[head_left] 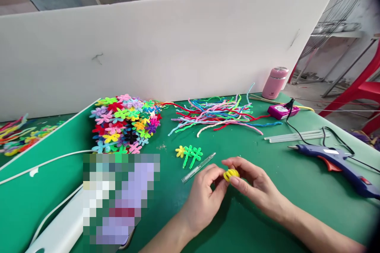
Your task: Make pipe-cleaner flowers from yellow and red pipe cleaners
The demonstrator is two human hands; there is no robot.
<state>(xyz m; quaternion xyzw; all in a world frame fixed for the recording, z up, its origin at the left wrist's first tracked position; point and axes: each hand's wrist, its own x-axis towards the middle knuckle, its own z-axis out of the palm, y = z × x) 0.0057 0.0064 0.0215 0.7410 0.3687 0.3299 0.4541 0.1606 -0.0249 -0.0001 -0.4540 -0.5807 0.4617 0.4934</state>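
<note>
Between both hands, over the green table, is a small yellow pipe cleaner (231, 174) bent into several close loops. My left hand (204, 195) pinches it from the left with thumb and forefinger. From the other side, my right hand (258, 185) grips the loops between thumb and fingers. Just beyond my left hand lies a clear pen-like stick (198, 168). Behind it rest a yellow pipe-cleaner flower (179, 151) and two green pipe-cleaner flowers (196, 156) with stems.
A pile of colourful pipe-cleaner flowers (124, 122) stands at the back left, loose pipe cleaners (216, 112) at the back middle. A blue glue gun (335, 162), clear glue sticks (297, 136), a purple power socket (282, 111) and a pink bottle (275, 83) are on the right. A white panel (178, 55) stands behind.
</note>
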